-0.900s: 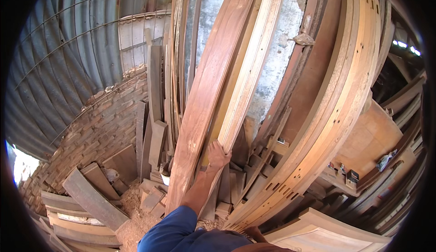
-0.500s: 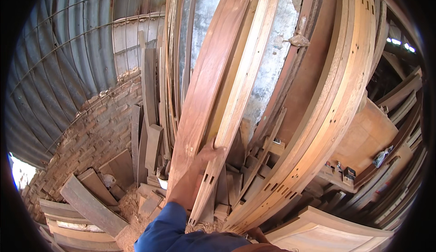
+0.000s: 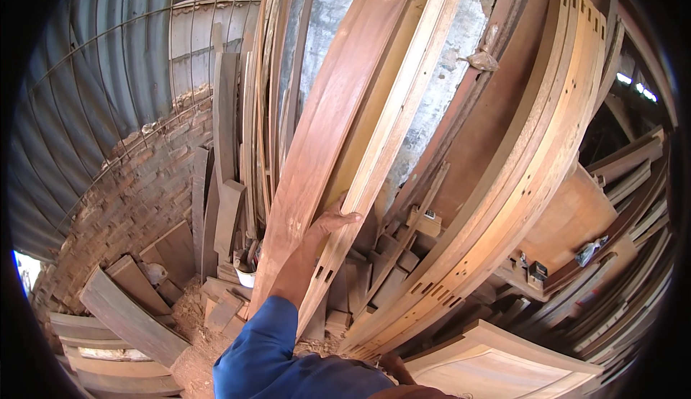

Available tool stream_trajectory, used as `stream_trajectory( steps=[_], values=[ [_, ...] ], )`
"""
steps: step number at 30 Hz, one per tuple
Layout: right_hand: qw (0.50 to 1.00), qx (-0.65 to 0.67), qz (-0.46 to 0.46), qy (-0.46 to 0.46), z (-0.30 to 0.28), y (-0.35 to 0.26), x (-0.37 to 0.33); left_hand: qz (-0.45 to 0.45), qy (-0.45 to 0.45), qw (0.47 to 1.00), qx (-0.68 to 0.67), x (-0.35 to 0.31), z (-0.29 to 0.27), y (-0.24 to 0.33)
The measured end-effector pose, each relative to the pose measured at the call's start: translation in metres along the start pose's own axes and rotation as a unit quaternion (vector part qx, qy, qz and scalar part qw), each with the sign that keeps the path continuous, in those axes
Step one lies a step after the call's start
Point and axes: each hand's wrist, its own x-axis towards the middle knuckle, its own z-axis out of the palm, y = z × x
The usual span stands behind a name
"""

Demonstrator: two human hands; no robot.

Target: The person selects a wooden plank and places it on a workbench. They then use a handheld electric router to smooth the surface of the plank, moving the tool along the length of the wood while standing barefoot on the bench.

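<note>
The left hand [image 3: 334, 220] was clamped on the pale rail [image 3: 397, 118], thumb across its face, other fingers mostly hidden. The rail stood tilted before the wall [image 3: 461, 46], right of the red board [image 3: 332, 118]. Gripping firmly above the slots [image 3: 329, 275] seemed best for steadying it. The right hand's [image 3: 394, 365] fingers couldn't be made out.
</note>
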Motion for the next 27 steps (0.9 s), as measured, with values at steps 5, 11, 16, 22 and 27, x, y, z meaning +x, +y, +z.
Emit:
stream_trajectory(
  steps=[5, 11, 16, 22, 27],
  values=[
    [0.972, 0.132, 0.188, -0.049, -0.007, -0.042, -0.013, 0.06, 0.027, 0.998, 0.005, -0.002, -0.012, -0.012],
    [0.959, -0.259, -0.078, -0.084, -0.027, 0.009, -0.005, 0.082, 0.011, 0.996, -0.026, 0.019, 0.026, -0.013],
    [0.91, -0.374, -0.14, -0.114, -0.025, -0.062, 0.013, 0.045, 0.027, 0.999, 0.015, -0.011, -0.001, 0.002],
    [0.903, -0.385, -0.174, -0.081, -0.022, -0.064, 0.016, -0.142, 0.102, 0.962, 0.211, -0.075, 0.014, -0.028],
    [0.909, -0.376, -0.133, -0.119, -0.018, -0.042, 0.018, -0.135, 0.236, 0.758, 0.592, -0.202, 0.092, -0.142]
  ],
)
